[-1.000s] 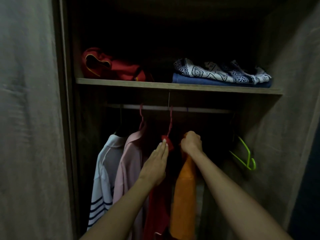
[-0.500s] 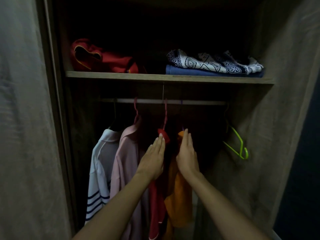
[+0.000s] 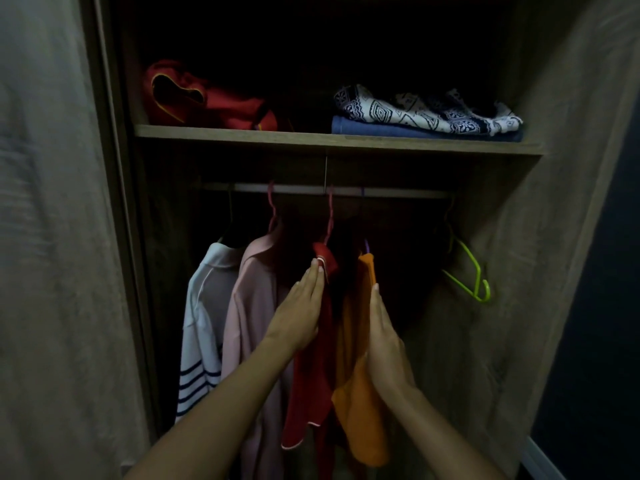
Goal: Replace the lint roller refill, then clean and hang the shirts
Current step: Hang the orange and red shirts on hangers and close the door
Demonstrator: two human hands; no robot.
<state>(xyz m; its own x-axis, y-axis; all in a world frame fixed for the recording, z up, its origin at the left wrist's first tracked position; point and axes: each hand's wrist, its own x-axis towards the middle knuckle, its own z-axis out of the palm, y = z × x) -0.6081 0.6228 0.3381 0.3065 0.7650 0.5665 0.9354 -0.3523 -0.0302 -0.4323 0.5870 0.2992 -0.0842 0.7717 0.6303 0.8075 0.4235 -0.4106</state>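
Note:
Inside a dim wardrobe, several shirts hang from the rail point(image 3: 398, 192): a white striped shirt point(image 3: 202, 327), a pink shirt point(image 3: 252, 306), a red shirt point(image 3: 311, 386) and an orange shirt point(image 3: 356, 341). My left hand point(image 3: 301, 308) lies flat with fingers straight against the left side of the red shirt, fingertips at its collar. My right hand point(image 3: 384, 341) is flat and open against the right side of the orange shirt. Neither hand holds anything. No lint roller is in view.
An empty green hanger point(image 3: 472, 271) hangs at the rail's right end. The shelf point(image 3: 311, 140) above carries a red garment point(image 3: 204, 98) on the left and a patterned fabric point(image 3: 426, 110) on a folded blue cloth on the right. Wardrobe walls close in on both sides.
My right hand let go of the orange shirt's hanger top, opened flat and slid down the shirt's right side. The left hand stayed by the red shirt's collar.

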